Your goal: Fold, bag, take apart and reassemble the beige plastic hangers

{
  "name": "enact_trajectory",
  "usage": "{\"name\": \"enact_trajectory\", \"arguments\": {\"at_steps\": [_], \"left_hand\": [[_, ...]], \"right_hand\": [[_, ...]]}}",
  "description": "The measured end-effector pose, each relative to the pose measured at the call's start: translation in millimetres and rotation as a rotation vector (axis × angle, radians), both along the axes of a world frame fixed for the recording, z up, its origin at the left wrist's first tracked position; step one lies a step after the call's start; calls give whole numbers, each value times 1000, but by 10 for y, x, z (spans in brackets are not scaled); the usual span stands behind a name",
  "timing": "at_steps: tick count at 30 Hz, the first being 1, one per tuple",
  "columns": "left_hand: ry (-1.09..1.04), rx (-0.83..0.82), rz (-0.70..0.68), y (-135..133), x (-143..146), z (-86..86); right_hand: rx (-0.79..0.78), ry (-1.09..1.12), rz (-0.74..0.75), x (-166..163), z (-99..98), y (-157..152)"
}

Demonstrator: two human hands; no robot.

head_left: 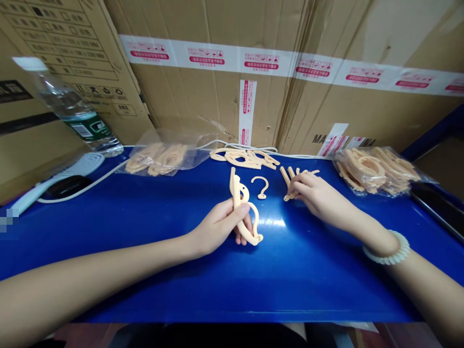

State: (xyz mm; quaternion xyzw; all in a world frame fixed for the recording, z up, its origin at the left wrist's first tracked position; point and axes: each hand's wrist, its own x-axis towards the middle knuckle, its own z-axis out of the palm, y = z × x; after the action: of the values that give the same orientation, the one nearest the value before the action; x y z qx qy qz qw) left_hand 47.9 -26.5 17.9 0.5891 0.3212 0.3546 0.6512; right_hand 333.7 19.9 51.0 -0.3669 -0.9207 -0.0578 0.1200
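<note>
In the head view, the left hand (221,224) has its grip clenched around a peach hanger part (243,212), which stands up out of the fist and curves down past the fingertips. A loose hook (261,186) lies on the blue desk (145,232) just right of that grip. The right hand (315,195) curls over thin strips (288,181); whether its grip holds them cannot be told.

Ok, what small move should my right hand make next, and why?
Probably pinch one stick from the stick pile and bring it to the hanger piece. The right hand rests its fingers on that pile, and the left hand holds the hanger piece ready beside it.
</note>
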Motion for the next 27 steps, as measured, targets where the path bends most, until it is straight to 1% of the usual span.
{"name": "enact_trajectory", "arguments": {"at_steps": [3,5,8,10,15,21,24,25,27], "left_hand": [[2,-2,-3,3,3,-4],[-1,-5,-2,8,3,-4],[-11,-8,-6,14,1,-3],[-10,-7,-12,13,-2,-1],[-5,-15,1,11,-7,-7],[-10,-22,21,31,8,-17],[-31,-9,32,35,12,-8],[-41,0,22,32,11,-5],[-63,17,-9,22,4,0]], "right_hand": [[16,-4,-50,5,-56,8],[-27,16,-69,12,-51,0],[-131,62,-42,16,3,-24],[-149,67,-25,10,40,-45],[-77,20,-50,-40,39,-98],[-60,-12,-26,-109,-4,-130],[-12,-11,-22,-171,10,-185],[6,8,-5,-206,20,-219],[25,67,76,-293,40,-309]]}}
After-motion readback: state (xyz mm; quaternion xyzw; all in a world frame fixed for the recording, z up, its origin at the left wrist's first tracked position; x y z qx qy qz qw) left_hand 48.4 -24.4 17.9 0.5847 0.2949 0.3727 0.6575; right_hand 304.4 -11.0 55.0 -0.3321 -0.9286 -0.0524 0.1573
